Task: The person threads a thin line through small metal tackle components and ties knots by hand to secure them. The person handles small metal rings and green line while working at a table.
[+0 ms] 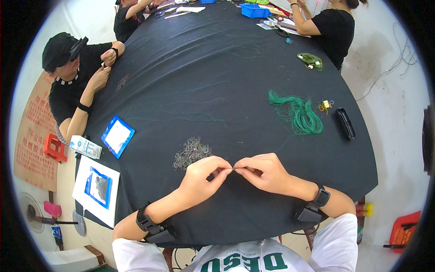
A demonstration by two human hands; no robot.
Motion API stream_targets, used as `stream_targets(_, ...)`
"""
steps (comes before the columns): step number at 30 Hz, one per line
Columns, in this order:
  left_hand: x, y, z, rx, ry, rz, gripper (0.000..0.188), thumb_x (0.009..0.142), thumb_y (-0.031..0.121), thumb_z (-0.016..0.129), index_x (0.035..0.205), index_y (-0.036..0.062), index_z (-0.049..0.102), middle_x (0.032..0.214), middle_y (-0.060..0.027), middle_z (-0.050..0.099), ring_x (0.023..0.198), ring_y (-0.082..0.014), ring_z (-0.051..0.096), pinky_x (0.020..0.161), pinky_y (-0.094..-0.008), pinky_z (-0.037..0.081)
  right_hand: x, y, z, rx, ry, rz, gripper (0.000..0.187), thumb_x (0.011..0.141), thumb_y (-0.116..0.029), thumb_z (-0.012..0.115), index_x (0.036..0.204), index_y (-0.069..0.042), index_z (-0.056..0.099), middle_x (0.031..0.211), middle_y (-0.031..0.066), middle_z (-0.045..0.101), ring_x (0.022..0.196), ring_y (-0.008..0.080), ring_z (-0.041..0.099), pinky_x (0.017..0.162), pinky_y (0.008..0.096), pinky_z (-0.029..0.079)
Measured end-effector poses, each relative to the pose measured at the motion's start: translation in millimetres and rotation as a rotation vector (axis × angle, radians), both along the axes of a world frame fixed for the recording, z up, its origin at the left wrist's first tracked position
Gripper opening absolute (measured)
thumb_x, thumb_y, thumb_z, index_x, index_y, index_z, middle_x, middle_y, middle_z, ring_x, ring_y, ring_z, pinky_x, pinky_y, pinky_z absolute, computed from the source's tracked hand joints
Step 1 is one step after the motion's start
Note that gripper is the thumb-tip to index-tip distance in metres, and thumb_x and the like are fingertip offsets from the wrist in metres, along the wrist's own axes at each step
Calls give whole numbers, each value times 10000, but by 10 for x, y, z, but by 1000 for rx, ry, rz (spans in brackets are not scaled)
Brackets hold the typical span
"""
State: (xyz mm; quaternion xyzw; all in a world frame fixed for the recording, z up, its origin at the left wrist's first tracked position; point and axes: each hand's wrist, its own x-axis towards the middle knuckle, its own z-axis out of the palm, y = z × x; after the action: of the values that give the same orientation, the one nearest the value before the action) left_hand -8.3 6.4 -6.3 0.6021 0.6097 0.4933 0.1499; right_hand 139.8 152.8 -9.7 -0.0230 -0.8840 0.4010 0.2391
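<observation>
My left hand (201, 177) and my right hand (267, 173) meet fingertip to fingertip above the black tablecloth. Each pinches thumb against forefinger, and whatever sits between the tips is too small to make out. Just beyond my left hand lies a tangled pile of small dark metal hooks (192, 152). A loose bundle of green thread (301, 115) rests farther off to the right. One faint strand trails from that bundle toward my right hand.
Left: a blue-edged pouch (118, 137), a carton (86, 147), a white board (84, 199) bearing another pouch. Right: a yellow binder clip (325, 106), a black case (345, 123), a green coil (310, 60). A co-worker (68, 86) sits left; others work at the far end near a blue tray (255, 11).
</observation>
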Motion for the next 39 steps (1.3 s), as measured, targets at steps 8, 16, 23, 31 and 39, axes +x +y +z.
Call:
stream_targets(8,-254,-6,363,-20,-602,54,63,868,-6,599,903,-42,637,827,-80,639,713,-116,623,591,-233,524,18,74,67,159,88,-154,90,805,-77,641,886,-36,643,808,111,664,681,273,645,582,350,509)
stream_targets(16,-584,-101,747,213,-709,158,107,932,115,536,928,19,582,819,-29,559,694,-67,524,512,-200,430,21,42,55,354,113,17,127,802,-68,659,923,-32,659,843,65,667,694,216,645,582,317,520)
stream_targets(23,-584,-145,838,292,-773,214,121,923,113,554,895,11,613,792,-39,590,685,-82,560,524,-226,465,52,3,244,253,33,2,177,808,-73,620,983,-45,619,982,100,616,721,272,652,629,368,550)
stream_targets(31,-550,-133,821,186,-762,193,119,928,144,549,901,34,589,800,-23,568,702,-75,543,529,-221,445,27,517,281,78,-247,-74,190,785,-56,674,970,-78,634,978,53,601,709,167,591,610,278,480)
stream_targets(39,-447,-78,745,-6,-844,139,117,897,126,583,876,17,622,830,-61,626,731,-114,602,521,-227,482,36,575,186,207,-262,108,116,765,-60,691,826,-61,593,899,32,591,725,170,588,603,291,477)
